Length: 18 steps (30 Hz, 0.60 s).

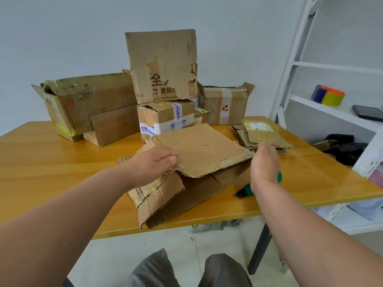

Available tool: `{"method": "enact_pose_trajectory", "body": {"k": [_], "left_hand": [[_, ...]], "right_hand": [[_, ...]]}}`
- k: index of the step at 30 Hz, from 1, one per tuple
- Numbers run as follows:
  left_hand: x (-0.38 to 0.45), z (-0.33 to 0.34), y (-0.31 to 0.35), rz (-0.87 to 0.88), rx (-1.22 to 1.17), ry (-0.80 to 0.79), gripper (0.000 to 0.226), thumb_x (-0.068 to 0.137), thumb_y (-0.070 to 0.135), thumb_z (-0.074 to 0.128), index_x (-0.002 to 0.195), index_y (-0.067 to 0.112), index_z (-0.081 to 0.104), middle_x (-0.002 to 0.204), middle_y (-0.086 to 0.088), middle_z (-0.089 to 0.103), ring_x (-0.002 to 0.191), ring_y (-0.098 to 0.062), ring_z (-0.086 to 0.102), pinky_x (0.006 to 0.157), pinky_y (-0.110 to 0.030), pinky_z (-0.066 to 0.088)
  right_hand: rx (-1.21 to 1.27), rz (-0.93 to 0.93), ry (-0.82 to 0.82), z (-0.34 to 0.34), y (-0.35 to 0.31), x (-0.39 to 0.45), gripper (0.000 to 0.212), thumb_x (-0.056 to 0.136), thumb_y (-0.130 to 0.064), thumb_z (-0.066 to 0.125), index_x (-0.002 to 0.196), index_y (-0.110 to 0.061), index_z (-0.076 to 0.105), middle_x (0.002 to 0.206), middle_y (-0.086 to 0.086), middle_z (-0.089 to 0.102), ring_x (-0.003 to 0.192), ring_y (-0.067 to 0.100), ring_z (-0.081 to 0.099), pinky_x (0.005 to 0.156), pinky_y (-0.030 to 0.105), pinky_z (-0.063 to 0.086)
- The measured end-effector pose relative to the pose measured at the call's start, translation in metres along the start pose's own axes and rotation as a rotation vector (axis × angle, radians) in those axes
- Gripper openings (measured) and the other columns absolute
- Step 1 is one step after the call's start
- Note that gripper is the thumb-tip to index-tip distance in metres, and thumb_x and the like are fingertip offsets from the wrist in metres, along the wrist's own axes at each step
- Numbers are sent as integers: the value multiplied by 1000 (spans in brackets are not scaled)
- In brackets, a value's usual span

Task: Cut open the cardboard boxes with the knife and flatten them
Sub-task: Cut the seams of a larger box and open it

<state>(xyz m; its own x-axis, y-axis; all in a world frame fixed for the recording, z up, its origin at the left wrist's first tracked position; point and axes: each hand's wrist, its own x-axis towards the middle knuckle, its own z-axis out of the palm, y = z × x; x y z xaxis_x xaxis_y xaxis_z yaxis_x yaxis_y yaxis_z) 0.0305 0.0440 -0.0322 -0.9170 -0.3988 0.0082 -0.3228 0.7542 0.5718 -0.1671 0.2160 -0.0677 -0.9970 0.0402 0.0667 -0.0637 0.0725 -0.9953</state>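
A cut-open cardboard box (199, 154) lies half collapsed on the wooden table (62, 162) in front of me. My left hand (153, 162) pinches the left edge of its raised top panel. My right hand (265, 162) hovers at the box's right side with straight fingers, holding nothing. Beneath that wrist lies the green-handled knife (246, 189) on the table, partly hidden. Flattened cardboard pieces (261, 135) are stacked at the right. Several whole boxes stand at the back: a long one (87, 100), a tall printed one (163, 65), a taped one (165, 119) and another (226, 104).
A white metal shelf (331, 104) stands to the right, holding coloured rolls (329, 96) and a dark phone (366, 112). Dark cloth (344, 148) lies low beside the shelf. The table's front edge (186, 224) is close to my knees (186, 270).
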Motion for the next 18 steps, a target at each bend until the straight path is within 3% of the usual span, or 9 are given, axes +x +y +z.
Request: {"method": "enact_pose_trajectory", "body": {"k": [2, 4, 6, 12, 18], "left_hand": [[5, 6, -1, -2, 66, -32, 43, 103, 37, 37, 145, 28, 42, 155, 9, 30, 140, -12, 29, 110, -26, 20], [10, 13, -3, 4, 164, -92, 45, 103, 34, 40, 147, 26, 39, 155, 8, 28, 141, -13, 28, 110, -26, 20], [13, 21, -6, -3, 281, -154, 52, 101, 39, 42, 151, 28, 31, 160, 8, 19, 145, -15, 20, 116, -32, 17], [19, 39, -13, -32, 453, -304, 68, 97, 52, 42, 155, 36, 7, 162, 12, -5, 149, -17, 2, 119, -36, 9], [23, 43, -16, -16, 613, -386, 60, 98, 58, 31, 151, 46, 5, 162, 10, -12, 148, -13, -12, 119, -53, -4]], "right_hand": [[-99, -122, -8, 0, 4, 1, 25, 100, -21, 36, 86, -21, 58, 96, 3, 53, 87, 25, 50, 79, 42, 44], [-292, -151, -55, -5, 11, 4, 33, 99, -10, 38, 121, -17, 61, 123, 3, 56, 109, 25, 55, 91, 44, 48], [-470, -125, -121, -12, 19, 8, 45, 95, -1, 41, 136, -15, 53, 137, 4, 53, 117, 27, 55, 91, 42, 50], [-855, -242, -265, -22, 34, 11, 32, 91, -4, 48, 119, -15, 57, 124, 7, 56, 112, 29, 54, 90, 41, 48], [-1133, -285, -252, -43, 43, 27, 34, 94, -17, 44, 127, -17, 52, 130, 11, 51, 120, 33, 47, 98, 42, 38]]}}
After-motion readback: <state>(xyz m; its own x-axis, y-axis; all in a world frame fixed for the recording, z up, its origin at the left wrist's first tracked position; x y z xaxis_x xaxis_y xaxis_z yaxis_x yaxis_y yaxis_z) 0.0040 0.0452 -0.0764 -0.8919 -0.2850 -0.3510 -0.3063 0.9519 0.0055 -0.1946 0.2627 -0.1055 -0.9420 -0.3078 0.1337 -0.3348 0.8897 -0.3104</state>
